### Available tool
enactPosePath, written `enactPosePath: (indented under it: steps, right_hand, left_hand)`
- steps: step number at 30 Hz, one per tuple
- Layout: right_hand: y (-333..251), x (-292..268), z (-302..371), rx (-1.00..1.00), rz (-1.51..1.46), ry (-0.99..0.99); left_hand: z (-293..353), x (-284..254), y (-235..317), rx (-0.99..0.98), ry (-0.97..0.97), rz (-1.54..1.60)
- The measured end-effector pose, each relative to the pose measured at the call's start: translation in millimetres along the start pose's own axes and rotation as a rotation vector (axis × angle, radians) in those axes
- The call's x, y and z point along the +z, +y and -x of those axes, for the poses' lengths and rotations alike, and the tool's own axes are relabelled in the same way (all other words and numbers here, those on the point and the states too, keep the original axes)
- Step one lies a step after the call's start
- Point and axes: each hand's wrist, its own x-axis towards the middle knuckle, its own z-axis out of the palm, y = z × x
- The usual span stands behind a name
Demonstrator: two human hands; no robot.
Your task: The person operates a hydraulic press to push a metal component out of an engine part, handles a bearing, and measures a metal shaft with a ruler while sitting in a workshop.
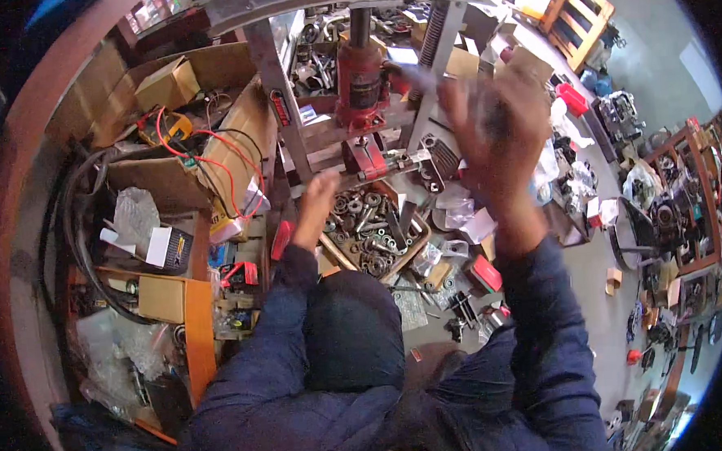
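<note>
A red bottle jack (361, 80) stands upright inside a grey steel press frame (286, 107) in front of me. Below the jack, a red block (365, 155) bears on a metal shaft (399, 165) lying crosswise. My left hand (318, 209) is closed at the shaft's left end, though part of its grip is hidden. From the jack's side a grey handle (417, 77) runs to the right, smeared by motion. My right hand (499, 128), also blurred, is closed round the handle's outer end.
Under the shaft sits a tray (412, 259) heaped with bearings and metal parts. On the left are an open cardboard box (150, 175) with red and black wires and a yellow multimeter (168, 128). Loose parts and a red box (485, 274) lie to the right, with shelving beyond.
</note>
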Motion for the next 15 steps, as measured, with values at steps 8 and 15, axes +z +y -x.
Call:
enactPosePath:
  steps: [8, 15]
  right_hand:
    - [-32, 2, 175, 0.099, -0.291, -0.12]
    - [0, 28, -47, 0.254, -0.102, -0.117]
  left_hand:
    - [142, -12, 89, 0.395, -1.095, -0.539]
    - [150, -6, 79, 0.019, -1.037, -0.474]
